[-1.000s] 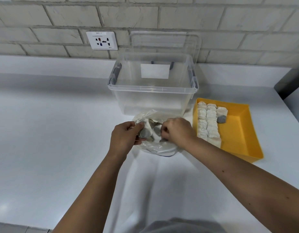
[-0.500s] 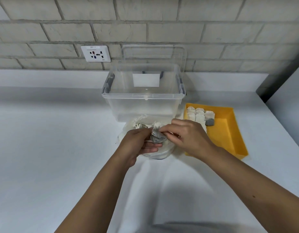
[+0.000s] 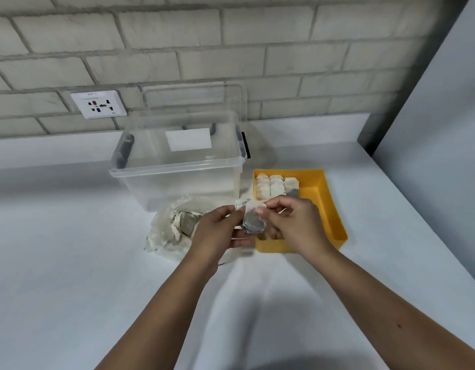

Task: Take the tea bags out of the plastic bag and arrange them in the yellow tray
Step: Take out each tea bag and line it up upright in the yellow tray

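Currently both hands are raised over the white counter (image 3: 70,263), between the plastic bag (image 3: 165,237) and the yellow tray (image 3: 334,209). The left hand (image 3: 217,233) pinches the upper left edge of one tea bag (image 3: 253,222) between thumb and fingers; the right hand (image 3: 297,225) pinches its upper right edge, fingers curled. The held bag hangs off the counter, dark grey fill in the lower part, pale paper above; no tag or print can be made out on it. The plastic bag lies crumpled on the counter left of the hands, with more bags inside, partly hidden by the film. The tray sits to the right, its near left corner behind the right hand. Inside, the placed tea bags (image 3: 271,186) lie in rows against the far left corner, touching one another; one darker bag (image 3: 293,194) lies at the near end of the right row. A clear storage box (image 3: 177,180) stands beyond the plastic bag, just left of the tray. It bears a white label (image 3: 188,139), on which no writing can be seen. Its lid (image 3: 193,100) leans on the brick wall (image 3: 231,36) behind. The wall socket (image 3: 99,104), far left of the box, carries small print along the top, too small to read.
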Tool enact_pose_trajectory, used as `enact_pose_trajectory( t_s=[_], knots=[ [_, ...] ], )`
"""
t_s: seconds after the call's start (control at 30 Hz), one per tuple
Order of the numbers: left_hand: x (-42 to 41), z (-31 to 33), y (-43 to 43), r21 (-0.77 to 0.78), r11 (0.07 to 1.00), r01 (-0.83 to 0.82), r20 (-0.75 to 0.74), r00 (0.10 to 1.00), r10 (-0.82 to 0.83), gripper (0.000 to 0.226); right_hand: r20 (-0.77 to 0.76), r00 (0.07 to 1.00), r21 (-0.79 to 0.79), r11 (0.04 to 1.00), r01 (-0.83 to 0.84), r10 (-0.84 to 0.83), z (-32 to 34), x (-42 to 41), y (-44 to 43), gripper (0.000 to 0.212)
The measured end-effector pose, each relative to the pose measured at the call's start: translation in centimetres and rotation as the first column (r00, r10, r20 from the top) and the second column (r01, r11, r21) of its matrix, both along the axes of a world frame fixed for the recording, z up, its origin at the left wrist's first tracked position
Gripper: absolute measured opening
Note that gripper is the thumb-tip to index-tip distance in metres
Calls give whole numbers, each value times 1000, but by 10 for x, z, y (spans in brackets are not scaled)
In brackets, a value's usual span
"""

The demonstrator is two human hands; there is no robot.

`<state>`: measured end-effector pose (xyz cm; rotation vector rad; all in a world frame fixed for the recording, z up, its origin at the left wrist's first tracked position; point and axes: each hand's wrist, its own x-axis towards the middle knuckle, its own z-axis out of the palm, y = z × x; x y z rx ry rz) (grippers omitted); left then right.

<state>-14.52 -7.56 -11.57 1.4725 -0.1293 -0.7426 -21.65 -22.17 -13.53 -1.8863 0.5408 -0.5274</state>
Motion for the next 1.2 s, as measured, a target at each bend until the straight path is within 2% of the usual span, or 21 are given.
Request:
enact_pose_trajectory(
  t_s=[0.13,0.23,0.37,0.47,0.7,0.83,1.1,1.2],
  knots=[
    [0,0,-25,63,998,27,65,997,-31,19,-15,996,20,996,84,-83,8,-12,-36,11],
    [4,-1,-36,86,996,16,84,996,-23,18,-56,995,34,995,89,-87,11,-16,-74,12],
    [7,-6,-45,68,998,-2,71,997,-3,15,-272,960,-180,984,12,-62,1,-8,-111,6],
    [9,-16,-49,102,995,-6,91,996,-4,15,-411,910,-227,972,-53,-46,-12,5,-122,7],
    [14,-23,-54,111,994,6,35,999,-10,15,-557,809,-384,922,-52,-187,-40,50,-126,8],
    [16,-21,-52,96,995,-3,16,1000,1,14,-563,787,-394,919,12,-252,-46,64,-130,9],
    [17,-24,-48,72,997,-4,0,1000,4,17,-489,836,-385,921,49,-249,-51,68,-131,10],
    [17,-24,-47,59,998,-14,-30,999,16,19,-433,868,-381,922,67,-242,-48,64,-129,21]
  ],
)
